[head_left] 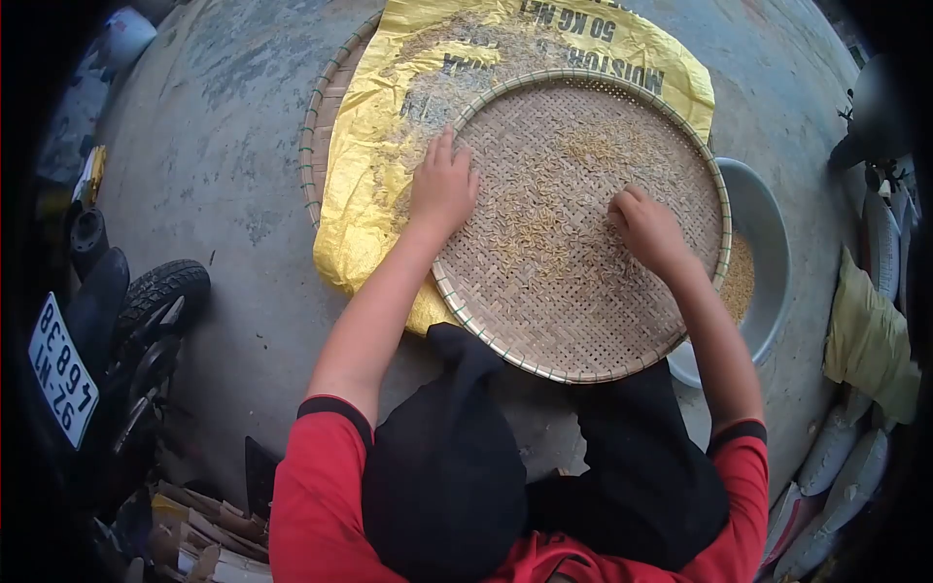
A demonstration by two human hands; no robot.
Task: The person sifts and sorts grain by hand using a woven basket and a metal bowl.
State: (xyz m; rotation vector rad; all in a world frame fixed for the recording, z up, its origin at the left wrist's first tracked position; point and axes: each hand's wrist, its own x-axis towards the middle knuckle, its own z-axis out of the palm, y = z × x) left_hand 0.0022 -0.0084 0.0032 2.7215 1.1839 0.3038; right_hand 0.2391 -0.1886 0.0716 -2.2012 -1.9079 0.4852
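Note:
A round woven bamboo winnowing tray [622,340] lies tilted toward me near my knees, with unhusked rice grains [539,233] scattered over its weave. My left hand [444,189] rests at the tray's left rim, its fingers stretched out and a little apart; the thumb is hidden. Over the right half of the tray, my right hand [649,231] has its fingers curled together just at the grains. Whatever sits in those fingertips is too small to make out. Beneath the tray spreads a yellow printed sack [364,214] with chaff and grain on it.
Another woven tray [316,146] shows under the sack. A grey basin [773,223] holding grain [739,277] stands at the right, partly behind the tray. A motorbike [160,296] is parked at left. Full sacks [836,457] line the right side; cardboard [209,534] lies at lower left.

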